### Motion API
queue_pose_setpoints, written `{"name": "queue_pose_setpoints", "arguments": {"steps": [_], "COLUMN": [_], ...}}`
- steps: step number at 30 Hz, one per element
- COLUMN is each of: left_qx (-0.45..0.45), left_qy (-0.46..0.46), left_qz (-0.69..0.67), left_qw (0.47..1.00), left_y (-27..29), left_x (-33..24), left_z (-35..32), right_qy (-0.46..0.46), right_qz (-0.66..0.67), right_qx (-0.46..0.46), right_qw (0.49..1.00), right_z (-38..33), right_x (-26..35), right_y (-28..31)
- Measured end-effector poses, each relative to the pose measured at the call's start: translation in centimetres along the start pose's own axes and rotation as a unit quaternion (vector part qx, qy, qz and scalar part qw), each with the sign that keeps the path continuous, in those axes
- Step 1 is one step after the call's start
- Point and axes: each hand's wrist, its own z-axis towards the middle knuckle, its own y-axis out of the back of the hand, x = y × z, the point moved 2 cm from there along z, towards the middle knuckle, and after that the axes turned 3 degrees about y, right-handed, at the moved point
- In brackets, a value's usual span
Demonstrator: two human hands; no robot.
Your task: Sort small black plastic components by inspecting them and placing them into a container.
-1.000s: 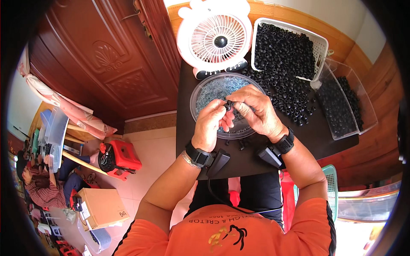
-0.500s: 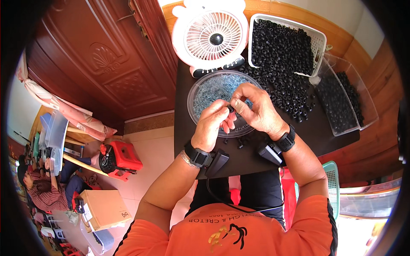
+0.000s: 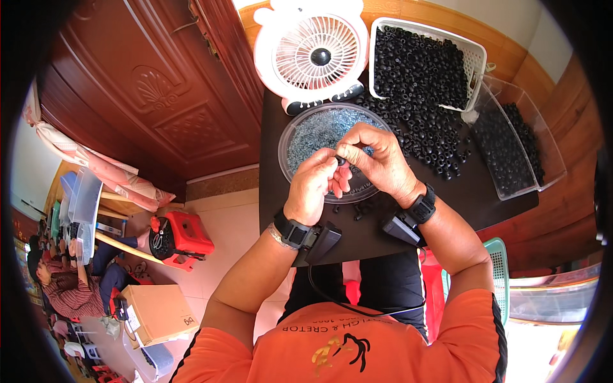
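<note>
Between the thumb and fingers of my left hand is a small black ring-shaped plastic piece. My right hand pinches with thumb and forefinger right at that piece; whatever sits between those fingertips is too small to make out. Both hands are over the near part of a round clear bowl heaped with tiny bluish see-through pieces. A few loose black pieces lie on the dark table just in front of the bowl.
A white fan stands behind the bowl. Loose black pieces spread out from a tipped white basket. A clear bin with more black pieces sits at the right. A person sits far left, near a red stool and cardboard box.
Both hands shift very slightly and the right fingertips close in over the black piece, which now shows more clearly in the left fingers. The whole view has moved a little.
</note>
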Motion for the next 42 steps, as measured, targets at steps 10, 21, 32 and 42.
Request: {"name": "queue_pose_setpoints", "arguments": {"steps": [10, 21, 32, 42], "left_qx": [0.003, 0.006, 0.018, 0.028], "left_qy": [-0.010, -0.036, 0.003, 0.006], "left_qz": [-0.034, -0.095, -0.063, -0.062], "left_qw": [0.999, 0.995, 0.998, 0.998], "left_y": [0.3, 0.4, 0.1, -0.1], "left_x": [0.2, -0.2, -0.2, -0.2], "left_z": [0.1, -0.1, -0.1, 0.0], "right_qy": [0.117, 0.164, -0.113, -0.112], "right_qz": [-0.162, -0.171, 0.175, 0.211], "right_qx": [-0.008, -0.013, 0.011, -0.036], "right_qw": [0.980, 0.972, 0.978, 0.970], "right_z": [0.0, 0.2, 0.0, 0.1], "right_x": [0.8, 1.8, 0.0, -0.1], "right_y": [-0.7, -0.4, -0.2, -0.1]}}
